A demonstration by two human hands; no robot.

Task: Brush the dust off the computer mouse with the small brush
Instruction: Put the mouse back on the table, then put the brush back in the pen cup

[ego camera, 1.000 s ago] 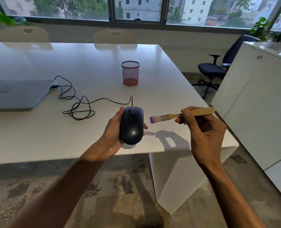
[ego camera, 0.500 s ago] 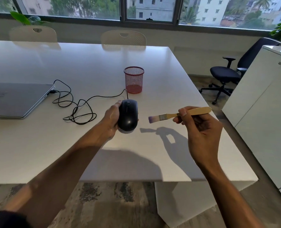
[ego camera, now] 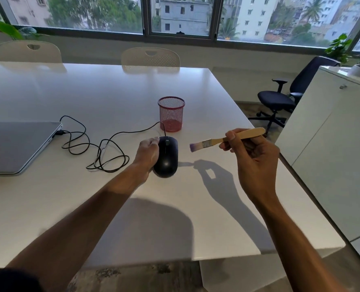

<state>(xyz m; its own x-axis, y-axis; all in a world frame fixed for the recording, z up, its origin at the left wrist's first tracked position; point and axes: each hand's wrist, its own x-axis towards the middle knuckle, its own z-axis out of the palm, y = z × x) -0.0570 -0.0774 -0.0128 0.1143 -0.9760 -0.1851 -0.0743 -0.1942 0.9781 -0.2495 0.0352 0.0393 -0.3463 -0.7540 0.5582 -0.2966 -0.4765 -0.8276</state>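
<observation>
White and glossy, one large table fills most of the view, in an office with a wide window along the far wall that looks out on buildings and trees. Two pale chairs stand at the table's far edge, one dark swivel chair sits on the floor to the right, and one white cabinet stands beside it with potted plants on top. On the table lie one closed grey laptop at the left, one black cable looping from the laptop to the mouse, and one red mesh cup standing upright just beyond the mouse. One black computer mouse sits near the middle of the table; the left hand is curled round its left side, gripping it. The right hand is closed round the wooden handle of one small brush, held in the air to the right of the mouse, bristles pointing left toward it and clear of it. Compared with a second ago, the mouse is no longer raised at the table's near edge but sits farther in over the tabletop, the left arm reaches farther forward, and the brush keeps much the same pose beside it.
</observation>
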